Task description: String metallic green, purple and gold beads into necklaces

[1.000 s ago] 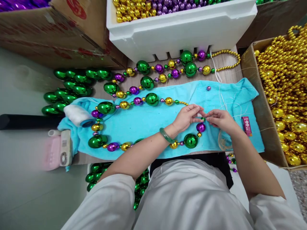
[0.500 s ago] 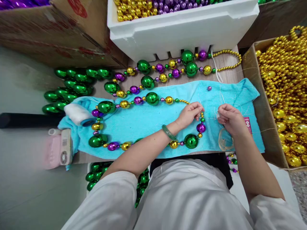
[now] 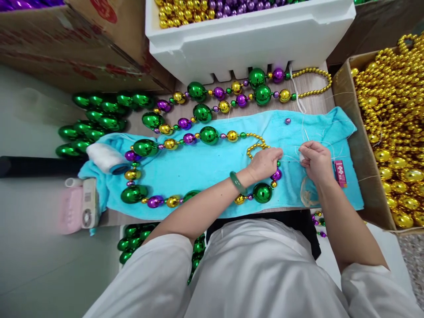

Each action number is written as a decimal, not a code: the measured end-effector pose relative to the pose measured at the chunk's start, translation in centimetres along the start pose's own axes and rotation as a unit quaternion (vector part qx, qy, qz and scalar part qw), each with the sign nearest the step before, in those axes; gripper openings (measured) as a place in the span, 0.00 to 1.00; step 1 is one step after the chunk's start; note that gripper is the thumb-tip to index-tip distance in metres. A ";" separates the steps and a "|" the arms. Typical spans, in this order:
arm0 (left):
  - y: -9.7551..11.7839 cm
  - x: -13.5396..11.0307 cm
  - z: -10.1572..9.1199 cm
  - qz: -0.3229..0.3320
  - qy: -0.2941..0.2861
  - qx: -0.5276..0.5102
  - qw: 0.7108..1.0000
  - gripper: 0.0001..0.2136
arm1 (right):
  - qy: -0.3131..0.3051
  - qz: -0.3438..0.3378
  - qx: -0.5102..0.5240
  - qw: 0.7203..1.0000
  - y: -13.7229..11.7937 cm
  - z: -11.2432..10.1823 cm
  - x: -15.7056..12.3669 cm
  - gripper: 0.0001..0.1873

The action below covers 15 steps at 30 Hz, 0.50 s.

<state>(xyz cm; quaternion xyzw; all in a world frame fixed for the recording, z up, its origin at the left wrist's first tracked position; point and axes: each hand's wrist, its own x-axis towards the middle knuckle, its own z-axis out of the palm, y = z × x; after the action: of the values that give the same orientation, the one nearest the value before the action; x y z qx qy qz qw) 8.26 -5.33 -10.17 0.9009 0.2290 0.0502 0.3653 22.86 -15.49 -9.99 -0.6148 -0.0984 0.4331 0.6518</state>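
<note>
On a turquoise towel [image 3: 228,170] lies a bead necklace [image 3: 208,135] of green, purple and gold beads, bent in an open loop. My left hand [image 3: 266,161], with a green bangle [image 3: 237,182] at its wrist, is closed in a pinch on thin clear thread at the necklace's small gold beads [image 3: 253,148]. Its fingers hide part of that end. The thread [image 3: 290,159] runs taut across to my right hand [image 3: 316,161], which is closed on it. A thin needle-like piece [image 3: 306,134] sticks up beyond the right fingertips, and a small white thing [image 3: 301,157] shows beside them.
A finished-looking necklace [image 3: 202,112] lies behind the towel, before a white foam box [image 3: 251,48] of beads. At right stands a carton [image 3: 361,176] of gold beads. Left are green beads [image 3: 99,121], a thread spool [image 3: 107,158] and a pink object [image 3: 72,210]. A loose purple bead [image 3: 288,121] sits on the towel.
My left hand has shifted slightly right, toward my right hand. The small gold beads now show in a curl left of its fingers. My right hand stays nearly in place.
</note>
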 end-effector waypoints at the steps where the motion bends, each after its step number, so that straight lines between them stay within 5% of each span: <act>1: 0.1 0.1 -0.1 -0.007 0.004 -0.016 1.000 0.10 | 0.004 -0.002 0.009 1.000 -0.1 0.0 0.0 0.10; 8: 0.4 1.2 -0.8 -0.110 0.047 -0.171 0.978 0.09 | 0.033 0.015 0.117 0.992 -0.6 0.8 -0.7 0.12; 15: 0.5 1.2 -0.2 -0.084 0.029 -0.065 0.994 0.09 | 0.099 -0.013 0.061 0.993 0.5 1.1 -0.6 0.11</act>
<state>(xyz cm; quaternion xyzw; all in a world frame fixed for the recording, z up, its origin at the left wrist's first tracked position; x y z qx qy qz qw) 9.46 -4.99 -9.74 0.8507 0.3108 0.0604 0.4196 21.59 -15.16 -9.95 -0.6127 -0.0147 0.3662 0.7002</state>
